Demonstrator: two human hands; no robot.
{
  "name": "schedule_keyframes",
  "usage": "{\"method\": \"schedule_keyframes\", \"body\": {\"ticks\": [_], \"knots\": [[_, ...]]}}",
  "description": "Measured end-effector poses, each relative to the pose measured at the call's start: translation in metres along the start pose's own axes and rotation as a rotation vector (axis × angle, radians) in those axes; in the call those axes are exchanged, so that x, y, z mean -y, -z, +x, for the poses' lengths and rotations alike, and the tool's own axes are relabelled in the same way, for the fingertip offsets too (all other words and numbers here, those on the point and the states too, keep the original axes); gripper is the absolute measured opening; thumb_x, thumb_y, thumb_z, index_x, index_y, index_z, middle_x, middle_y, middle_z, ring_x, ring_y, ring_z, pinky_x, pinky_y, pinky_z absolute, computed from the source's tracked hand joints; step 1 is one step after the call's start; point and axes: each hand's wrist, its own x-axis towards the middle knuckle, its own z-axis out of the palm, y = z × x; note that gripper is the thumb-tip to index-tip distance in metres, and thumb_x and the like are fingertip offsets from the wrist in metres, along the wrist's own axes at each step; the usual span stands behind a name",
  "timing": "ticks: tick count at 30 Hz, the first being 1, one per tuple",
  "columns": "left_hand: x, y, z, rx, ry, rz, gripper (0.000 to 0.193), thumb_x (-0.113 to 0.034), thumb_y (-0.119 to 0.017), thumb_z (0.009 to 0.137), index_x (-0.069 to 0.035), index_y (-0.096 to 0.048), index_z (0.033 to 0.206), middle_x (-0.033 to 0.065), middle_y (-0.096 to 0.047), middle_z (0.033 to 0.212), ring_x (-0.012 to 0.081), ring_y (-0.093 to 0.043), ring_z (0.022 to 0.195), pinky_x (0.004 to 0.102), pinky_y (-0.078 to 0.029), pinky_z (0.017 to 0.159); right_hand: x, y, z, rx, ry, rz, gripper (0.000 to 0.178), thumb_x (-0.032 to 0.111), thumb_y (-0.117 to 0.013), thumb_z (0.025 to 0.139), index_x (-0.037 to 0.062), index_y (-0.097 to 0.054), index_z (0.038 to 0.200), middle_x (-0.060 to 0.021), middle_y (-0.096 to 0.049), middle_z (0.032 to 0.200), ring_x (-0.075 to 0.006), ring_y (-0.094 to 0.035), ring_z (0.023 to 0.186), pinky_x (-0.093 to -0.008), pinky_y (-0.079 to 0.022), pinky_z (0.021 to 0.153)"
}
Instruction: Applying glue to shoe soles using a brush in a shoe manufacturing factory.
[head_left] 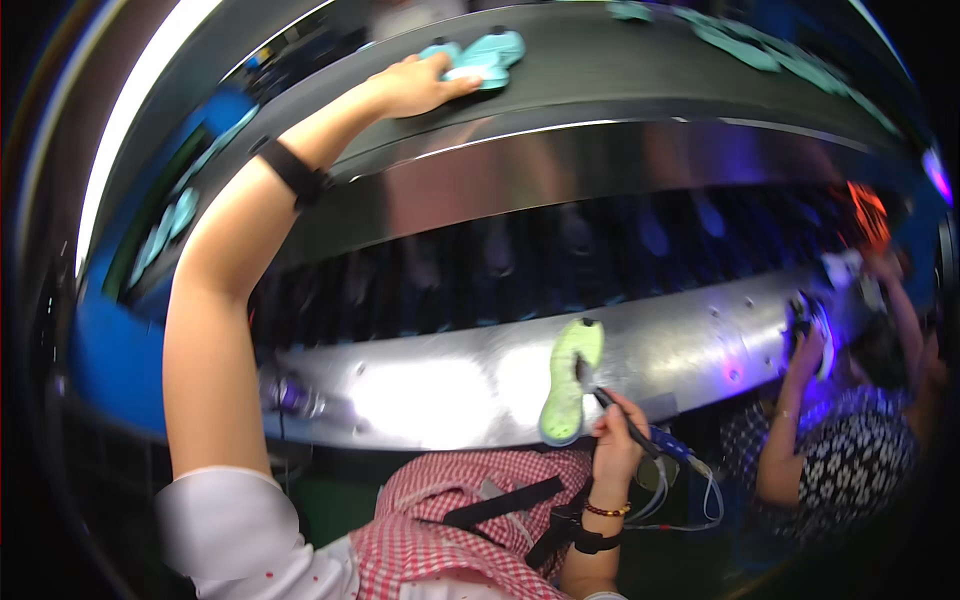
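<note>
On the upper belt, my left hand (410, 88) reaches far out with thumb and fingers closed around the near end of a teal shoe sole (490, 58). Motion blurs it, and part of the sole is hidden under the fingers. A yellow-green shoe sole (563, 405) lies lengthwise on the metal ledge in front of me, with a dark tab at its far end. Beside it, my right hand (618, 440) grips a black-handled brush (628, 418) like a pen. The brush's tip meets the middle of the yellow-green sole.
The dark conveyor belt (600, 85) carries more teal soles (735, 45) at far right. Below it runs a recessed lower line with dim soles. A metal ledge (680, 340) spans the front. At right, a co-worker's hand (808, 350) holds a shoe part. Cables (715, 500) hang near my right wrist.
</note>
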Motion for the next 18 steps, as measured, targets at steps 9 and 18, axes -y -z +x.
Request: {"method": "schedule_keyframes", "body": {"ticks": [9,18], "knots": [[0.159,0.008,-0.156,-0.030,0.282,-0.098,0.062,-0.063,-0.045,0.076,-0.014,-0.046,0.114,0.0218,-0.043,0.108,0.0341,-0.053,0.091,0.0377,-0.050,0.066,-0.018,-0.031,-0.029,0.161,-0.006,-0.150,0.024,0.007,-0.050,0.083,-0.0046,-0.049,0.104,-0.0124,-0.056,0.100,-0.0077,-0.050,0.060,-0.0176,-0.041,0.051],[0.219,-0.026,-0.164,-0.392,0.160,-0.398,0.059,-0.049,-0.058,0.074,-0.005,-0.049,0.113,0.0227,-0.048,0.107,0.0380,-0.046,0.103,0.0406,-0.038,0.087,-0.032,-0.090,-0.047,0.320,-0.044,-0.294,0.024,0.007,-0.052,0.082,-0.0037,-0.051,0.103,-0.0114,-0.058,0.099,-0.0080,-0.050,0.061,-0.0181,-0.041,0.053]]}}
